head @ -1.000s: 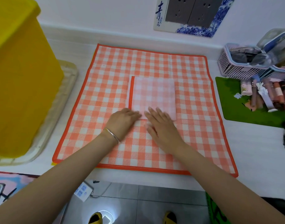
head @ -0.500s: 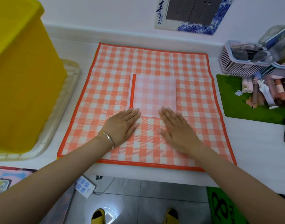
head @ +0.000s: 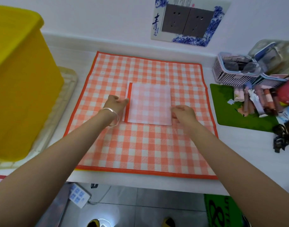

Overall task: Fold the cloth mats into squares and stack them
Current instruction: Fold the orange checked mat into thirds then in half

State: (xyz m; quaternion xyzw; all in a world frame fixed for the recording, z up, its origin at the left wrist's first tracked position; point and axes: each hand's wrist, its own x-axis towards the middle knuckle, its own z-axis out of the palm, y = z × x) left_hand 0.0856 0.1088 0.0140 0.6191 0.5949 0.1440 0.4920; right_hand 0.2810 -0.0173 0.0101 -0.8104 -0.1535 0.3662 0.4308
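Note:
A pale folded square mat with an orange strip along its left edge lies in the middle of a large orange-and-white checked mat spread flat on the white table. My left hand, with a silver bangle on the wrist, is at the folded square's left edge, fingertips touching the orange strip. My right hand is at the square's right edge, fingers curled at its lower right side. Whether either hand has pinched the cloth is unclear.
A big yellow bin stands on a beige tray at the left. At the right are a green pad with cosmetics, a pink basket and a black object. The wall with sockets is behind.
Both hands left the spread mat below the folded square and moved forward and apart, one to each side edge of the square. The camera view tilted a little.

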